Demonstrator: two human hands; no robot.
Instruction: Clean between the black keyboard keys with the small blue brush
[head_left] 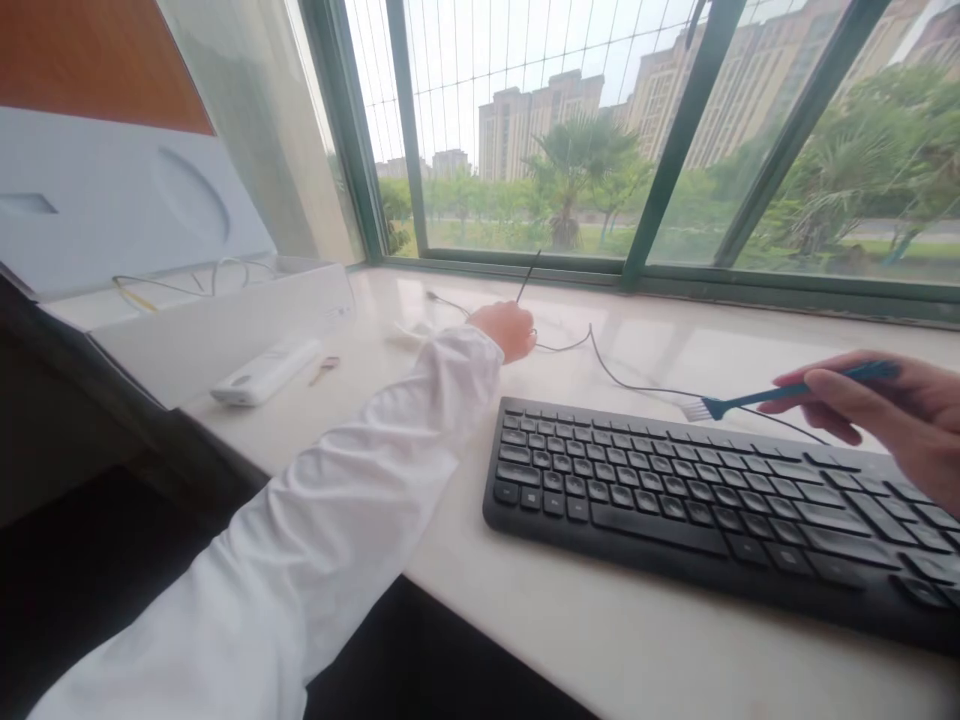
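Observation:
On the right, my right hand (900, 410) is closed around the handle of a small blue brush (780, 397), whose pale bristles point left just over the far edge of a black keyboard (675, 490). My left hand (506, 330) reaches out toward the window, its fingers curled. A thin dark stick (528, 277) rises upright from that hand; its lower part is hidden by the fingers. The thin keyboard cable (630, 384) runs along the sill to my left hand, and a plug end (433, 296) shows beyond it. Whether the fingers touch the cable I cannot tell.
At the left stands an open white box (225, 330) with thin wires and a raised lid. Before it lie a white slim device (266, 372) and a small key-like metal piece (325, 369). Green window frames (652, 200) border the far side; the sill's near edge drops off.

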